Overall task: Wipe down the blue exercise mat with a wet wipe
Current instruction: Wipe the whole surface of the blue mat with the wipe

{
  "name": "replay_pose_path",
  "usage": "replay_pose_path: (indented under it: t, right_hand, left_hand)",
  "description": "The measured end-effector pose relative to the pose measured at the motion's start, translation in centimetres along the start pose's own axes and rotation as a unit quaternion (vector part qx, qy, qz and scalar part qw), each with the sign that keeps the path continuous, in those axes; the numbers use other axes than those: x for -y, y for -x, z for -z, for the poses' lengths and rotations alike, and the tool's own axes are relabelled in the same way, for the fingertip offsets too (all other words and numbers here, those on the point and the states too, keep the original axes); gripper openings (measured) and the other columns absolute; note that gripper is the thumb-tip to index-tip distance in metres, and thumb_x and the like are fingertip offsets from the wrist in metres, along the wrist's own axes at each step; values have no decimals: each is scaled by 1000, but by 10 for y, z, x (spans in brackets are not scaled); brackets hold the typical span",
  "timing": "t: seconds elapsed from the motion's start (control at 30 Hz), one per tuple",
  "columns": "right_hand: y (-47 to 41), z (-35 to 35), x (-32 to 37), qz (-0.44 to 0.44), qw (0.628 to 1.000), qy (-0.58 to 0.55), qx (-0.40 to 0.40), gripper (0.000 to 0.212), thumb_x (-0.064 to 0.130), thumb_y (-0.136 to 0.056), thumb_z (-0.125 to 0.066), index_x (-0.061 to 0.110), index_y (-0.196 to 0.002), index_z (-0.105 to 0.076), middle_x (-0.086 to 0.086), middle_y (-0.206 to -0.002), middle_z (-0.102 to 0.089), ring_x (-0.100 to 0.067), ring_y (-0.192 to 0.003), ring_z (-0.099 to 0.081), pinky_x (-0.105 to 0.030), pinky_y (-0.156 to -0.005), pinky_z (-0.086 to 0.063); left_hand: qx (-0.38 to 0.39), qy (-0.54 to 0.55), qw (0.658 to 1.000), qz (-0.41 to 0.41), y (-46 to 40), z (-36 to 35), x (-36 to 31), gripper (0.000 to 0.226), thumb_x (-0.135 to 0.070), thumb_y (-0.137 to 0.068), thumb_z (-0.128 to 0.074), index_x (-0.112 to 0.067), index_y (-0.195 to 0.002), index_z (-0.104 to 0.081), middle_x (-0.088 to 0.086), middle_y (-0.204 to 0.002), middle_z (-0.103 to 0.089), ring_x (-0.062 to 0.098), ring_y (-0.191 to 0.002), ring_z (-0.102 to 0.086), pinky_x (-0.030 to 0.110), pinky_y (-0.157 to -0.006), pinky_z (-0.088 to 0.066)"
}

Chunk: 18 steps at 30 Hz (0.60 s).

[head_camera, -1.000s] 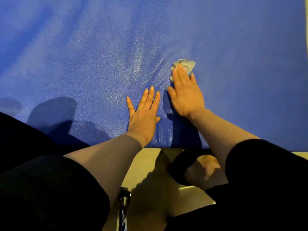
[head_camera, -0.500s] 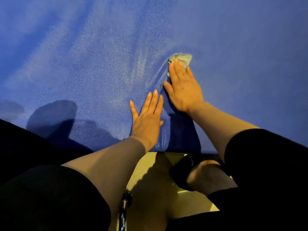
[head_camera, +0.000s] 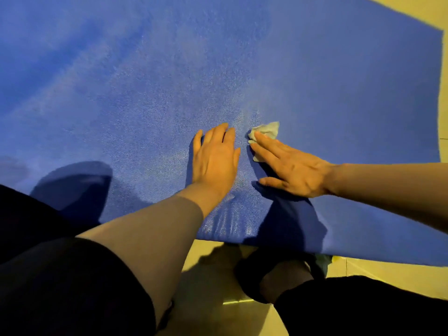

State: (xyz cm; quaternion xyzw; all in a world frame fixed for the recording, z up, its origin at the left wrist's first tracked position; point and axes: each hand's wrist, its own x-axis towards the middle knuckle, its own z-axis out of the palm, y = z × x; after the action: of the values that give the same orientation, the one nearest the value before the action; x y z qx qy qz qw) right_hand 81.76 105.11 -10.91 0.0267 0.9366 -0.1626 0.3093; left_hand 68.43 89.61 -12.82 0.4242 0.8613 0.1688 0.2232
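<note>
The blue exercise mat (head_camera: 315, 76) fills most of the view, lying flat on a pale yellowish floor (head_camera: 431, 18) that shows past its corner at 1 o'clock and along its near edge at 5 o'clock. A crumpled wet wipe (head_camera: 266, 130) sits on the mat just right of centre, pinned under the straight fingertips of the right hand (head_camera: 288, 168), which comes in from 3 o'clock and presses flat on it without curling round it. The left hand (head_camera: 214, 158) lies just beside it towards 9 o'clock, palm down with fingers straight, resting on the mat and holding nothing; the two hands are near but apart.

Judging from the surface, wiping is under way: a paler, speckled sheen spreads around the hands and up towards 11 o'clock, and faint streaks run down to the near edge at 6 o'clock. That could be moisture or only light on the texture; I cannot tell which. The darker stretch towards 2 and 3 o'clock looks untreated, so much likely remains.

The mat is cut off at the top and left. Most of the wipe is hidden under the fingers. A dark shape (head_camera: 276, 277) below the near edge is too dim to name.
</note>
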Motion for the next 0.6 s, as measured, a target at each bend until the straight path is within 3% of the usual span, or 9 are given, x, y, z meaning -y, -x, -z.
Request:
replay_pose_path:
  t: [0.1, 0.2, 0.27, 0.37, 0.53, 0.6]
  right_hand:
    - [6, 9, -6, 73, 997, 2, 17, 92, 68, -90, -23, 4, -154, -10, -14, -162, 4, -22, -150, 0, -26, -120, -2]
    - [10, -3, -15, 156, 986, 56, -14, 80, 58, -97, -33, 0, -151, -23, -19, -160, -13, -29, -149, -13, -41, -121, -16]
    - [4, -6, -28, 176, 978, 111, -29, 73, 54, -100, -31, 4, -152, -21, -13, -160, -15, -25, -149, -12, -41, -121, -12]
    - [-21, 7, -42, 148, 973, 163, -68, 69, 53, -101, -23, 9, -154, -17, -8, -161, -16, -23, -149, -13, -43, -120, -8]
    - [-49, 21, -60, 23, 985, 121, -119, 78, 59, -99, -7, 4, -153, -19, -16, -159, -17, -30, -148, -16, -48, -121, -11]
    - [-49, 14, -48, 21, 987, 89, -131, 82, 61, -98, -9, 1, -153, -16, -18, -160, -13, -30, -149, -12, -43, -122, -8]
  left_hand:
    - [-1, 13, 1000, 12, -9, -4, -2, 50, -29, -102, -43, -13, -148, -33, 3, -158, -25, 17, -145, -20, 38, -120, -1]
    - [-1, 14, 1000, -2, -14, -5, 5, 50, -27, -103, -42, -11, -149, -32, 5, -158, -25, 18, -146, -21, 35, -120, -1]
    - [-1, 11, 1000, 0, -23, -2, 9, 51, -27, -103, -40, -11, -151, -29, 5, -160, -22, 18, -147, -18, 33, -119, 0]
    - [10, -12, 1000, -4, -40, 1, 13, 57, -30, -103, -40, -13, -153, -20, 3, -162, -11, 16, -150, -6, 35, -119, 4]
    - [-13, -23, 999, 31, -56, 2, 14, 54, -25, -105, -34, -13, -154, -16, 3, -163, -5, 16, -150, 0, 37, -119, 6]
    - [-20, -27, 999, 40, -55, -1, 14, 53, -22, -105, -32, -13, -154, -14, 3, -163, -4, 16, -150, 2, 36, -119, 8]
